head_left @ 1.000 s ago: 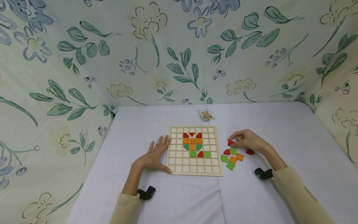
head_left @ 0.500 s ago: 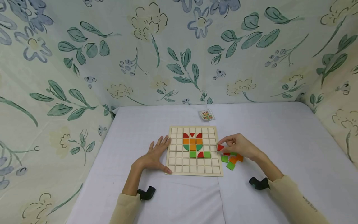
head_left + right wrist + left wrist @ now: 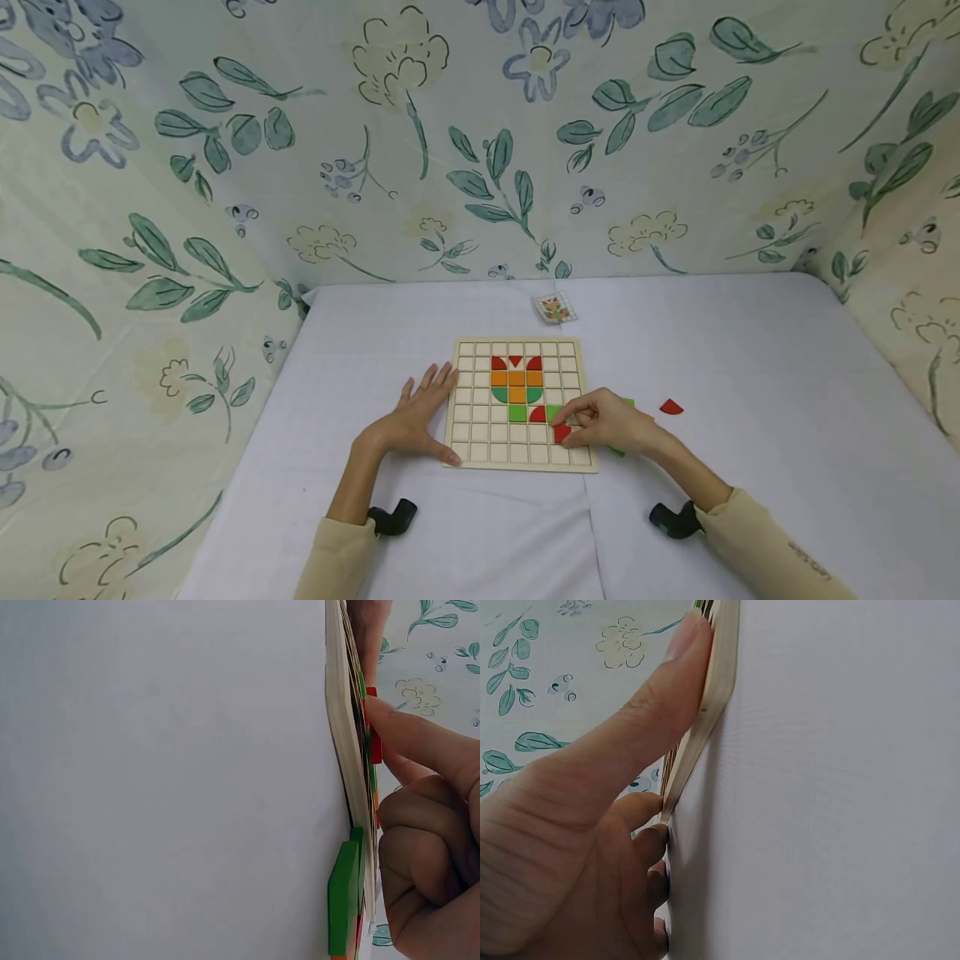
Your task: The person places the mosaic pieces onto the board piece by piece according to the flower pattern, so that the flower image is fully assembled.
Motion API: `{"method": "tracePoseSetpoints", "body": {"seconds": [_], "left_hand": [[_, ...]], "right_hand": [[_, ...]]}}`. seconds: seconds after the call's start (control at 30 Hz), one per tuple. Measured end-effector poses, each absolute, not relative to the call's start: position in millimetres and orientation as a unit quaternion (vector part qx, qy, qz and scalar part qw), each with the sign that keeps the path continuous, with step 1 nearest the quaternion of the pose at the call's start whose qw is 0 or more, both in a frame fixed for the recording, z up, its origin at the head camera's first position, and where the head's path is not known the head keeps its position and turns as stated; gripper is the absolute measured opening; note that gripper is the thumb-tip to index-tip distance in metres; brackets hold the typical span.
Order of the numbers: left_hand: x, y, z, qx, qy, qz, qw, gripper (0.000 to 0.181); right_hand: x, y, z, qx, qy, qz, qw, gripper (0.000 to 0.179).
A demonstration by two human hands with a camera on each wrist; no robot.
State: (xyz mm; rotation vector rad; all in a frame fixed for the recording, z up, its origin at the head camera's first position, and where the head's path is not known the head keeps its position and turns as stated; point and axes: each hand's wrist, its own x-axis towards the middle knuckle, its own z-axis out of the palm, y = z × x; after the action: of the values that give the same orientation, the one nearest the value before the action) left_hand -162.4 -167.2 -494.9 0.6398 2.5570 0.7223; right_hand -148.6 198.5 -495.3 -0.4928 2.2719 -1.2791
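A pale wooden grid board (image 3: pixel 480 454) lies on the white cloth, with red, orange and green tiles forming a tulip-like shape in its cells. Between thumb and forefinger, my right hand (image 3: pixel 611 423) pinches a red tile (image 3: pixel 562 434) low over the board's right part, just below a green square tile partly covered by the fingertips. The right wrist view has this red tile (image 3: pixel 375 746) standing proud of the board's surface; its full outline is hidden. Fingers spread, my left hand (image 3: pixel 408 425) rests along the board's left edge, its thumb (image 3: pixel 649 712) on the near corner.
Loose tiles lie right of the board, mostly hidden under my right hand; a green tile (image 3: pixel 343 900) shows in the right wrist view. Farther right is a red rounded tile (image 3: pixel 671 407). Behind the board sits a small pattern card (image 3: pixel 555 308). Floral cloth (image 3: pixel 405 208) walls the table.
My right hand has carried the red tile left and nearer, from the loose pile to over the board's lower right cells. My left hand has stayed in place.
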Motion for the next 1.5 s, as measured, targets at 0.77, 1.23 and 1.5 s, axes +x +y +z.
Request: {"method": "tracePoseSetpoints", "body": {"seconds": [0.77,1.23,1.5], "left_hand": [[-163,-168,-496,0.233,0.916,0.259,0.200,0.141],[-164,-168,-497,0.232,0.916,0.258,0.203,0.141],[-163,-168,-496,0.232,0.916,0.258,0.200,0.141]], "right_hand": [[-149,196,-494,-0.154,0.839,-0.463,0.240,0.020],[-150,198,-491,-0.147,0.840,-0.471,0.225,0.024],[-151,226,-478,-0.101,0.861,-0.463,0.183,0.027]]}}
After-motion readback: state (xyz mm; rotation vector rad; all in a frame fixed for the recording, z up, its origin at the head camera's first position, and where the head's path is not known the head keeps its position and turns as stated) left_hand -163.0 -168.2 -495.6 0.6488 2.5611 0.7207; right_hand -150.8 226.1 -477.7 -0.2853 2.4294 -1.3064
